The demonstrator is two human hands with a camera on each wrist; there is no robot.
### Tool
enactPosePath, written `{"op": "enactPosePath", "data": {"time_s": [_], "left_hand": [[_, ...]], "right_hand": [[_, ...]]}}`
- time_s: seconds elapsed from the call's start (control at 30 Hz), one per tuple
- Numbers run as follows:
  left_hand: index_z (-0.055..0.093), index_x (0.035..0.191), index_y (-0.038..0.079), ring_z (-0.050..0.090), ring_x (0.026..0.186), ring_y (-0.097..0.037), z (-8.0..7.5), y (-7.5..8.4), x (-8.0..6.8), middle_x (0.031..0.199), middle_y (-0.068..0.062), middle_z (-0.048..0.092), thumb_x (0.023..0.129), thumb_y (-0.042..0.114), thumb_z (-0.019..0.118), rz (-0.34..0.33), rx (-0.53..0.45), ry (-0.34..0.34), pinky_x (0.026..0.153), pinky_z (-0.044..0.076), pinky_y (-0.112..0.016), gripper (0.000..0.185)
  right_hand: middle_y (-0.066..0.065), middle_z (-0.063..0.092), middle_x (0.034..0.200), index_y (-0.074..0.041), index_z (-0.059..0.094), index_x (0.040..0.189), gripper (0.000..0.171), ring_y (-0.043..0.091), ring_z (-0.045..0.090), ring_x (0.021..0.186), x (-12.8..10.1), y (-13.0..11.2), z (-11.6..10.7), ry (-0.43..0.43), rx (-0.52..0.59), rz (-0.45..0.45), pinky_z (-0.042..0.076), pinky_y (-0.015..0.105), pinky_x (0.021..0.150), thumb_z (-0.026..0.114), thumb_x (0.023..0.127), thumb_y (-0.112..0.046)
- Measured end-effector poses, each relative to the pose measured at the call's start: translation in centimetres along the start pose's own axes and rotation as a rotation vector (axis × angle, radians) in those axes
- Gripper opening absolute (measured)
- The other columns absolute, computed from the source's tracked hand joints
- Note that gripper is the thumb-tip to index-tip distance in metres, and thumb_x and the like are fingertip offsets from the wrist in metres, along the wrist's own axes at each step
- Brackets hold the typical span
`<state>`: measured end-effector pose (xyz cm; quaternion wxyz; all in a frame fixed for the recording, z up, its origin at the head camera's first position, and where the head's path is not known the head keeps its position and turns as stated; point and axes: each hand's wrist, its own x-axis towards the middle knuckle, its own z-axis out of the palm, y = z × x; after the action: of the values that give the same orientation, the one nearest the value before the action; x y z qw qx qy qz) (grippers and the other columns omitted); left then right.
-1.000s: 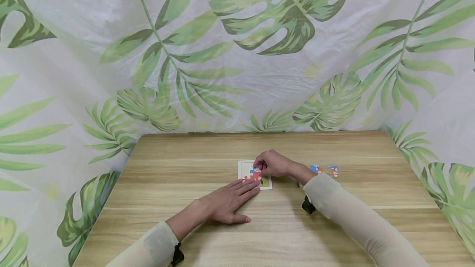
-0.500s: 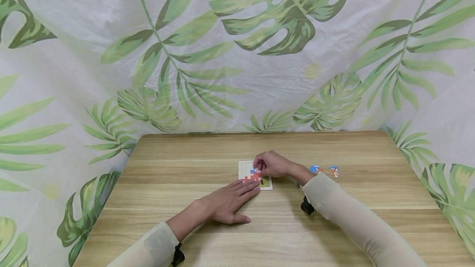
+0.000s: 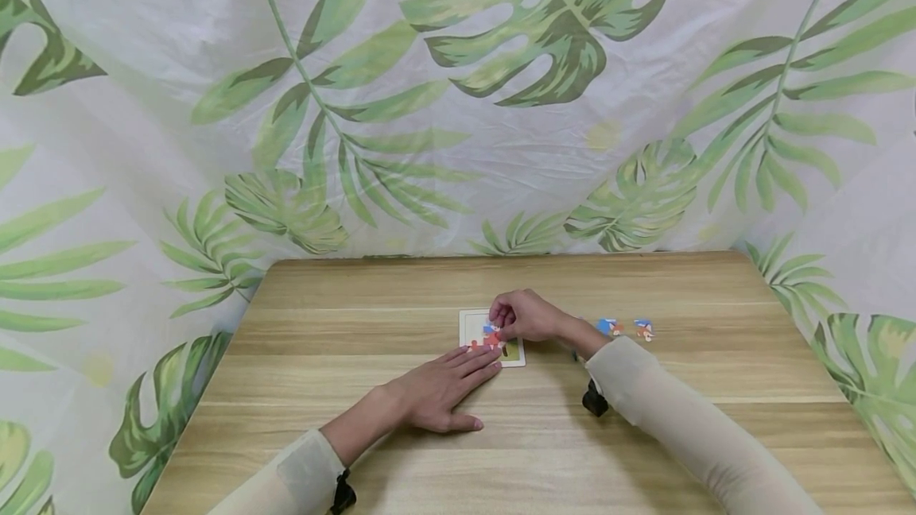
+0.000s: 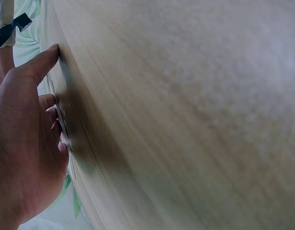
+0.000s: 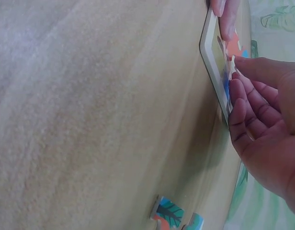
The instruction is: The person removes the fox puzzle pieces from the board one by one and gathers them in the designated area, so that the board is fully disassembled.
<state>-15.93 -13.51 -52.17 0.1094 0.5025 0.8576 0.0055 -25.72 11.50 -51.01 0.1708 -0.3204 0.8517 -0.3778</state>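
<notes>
A shallow white-rimmed puzzle board (image 3: 467, 316) lies on the wooden table, partly filled with red, blue and green picture pieces (image 3: 492, 337). My left hand (image 3: 440, 389) is flat, its straight fingertips resting on the board's near left part and its thumb out on the table. Over the board's far right side, my right hand (image 3: 528, 316) has curled fingers. In the right wrist view, its thumb and forefinger pinch the edge of a small puzzle piece (image 5: 232, 64) at the board, and the other fingers bend beside the rim. The hand hides most of that piece.
Loose puzzle pieces lie to the right of the board, among them a blue one (image 3: 608, 327) and a blue-and-orange one (image 3: 643, 330). A teal leaf-patterned piece (image 5: 169, 212) shows in the right wrist view. A leaf-print cloth (image 3: 429, 141) hangs behind the table.
Both hands keep almost the same place at the board. My right hand and forearm have shifted only very slightly, and the left hand stays still.
</notes>
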Motion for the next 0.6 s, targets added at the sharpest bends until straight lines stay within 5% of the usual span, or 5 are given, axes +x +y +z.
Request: {"op": "enactPosePath", "data": {"time_s": [0.6], "left_hand": [[0.019, 0.171, 0.011, 0.007, 0.165, -0.021, 0.08, -0.01, -0.09, 0.179, -0.006, 0.009, 0.106, 0.065, 0.045, 0.005, 0.013, 0.014, 0.133, 0.014, -0.039, 0.089]], "right_hand": [[0.004, 0.07, 0.086, 0.0, 0.071, 0.103, 0.012, 0.009, 0.062, 0.079, -0.22, 0.03, -0.12, 0.038, 0.145, 0.001, 0.053, 0.02, 0.072, 0.077, 0.093, 0.003]]}}
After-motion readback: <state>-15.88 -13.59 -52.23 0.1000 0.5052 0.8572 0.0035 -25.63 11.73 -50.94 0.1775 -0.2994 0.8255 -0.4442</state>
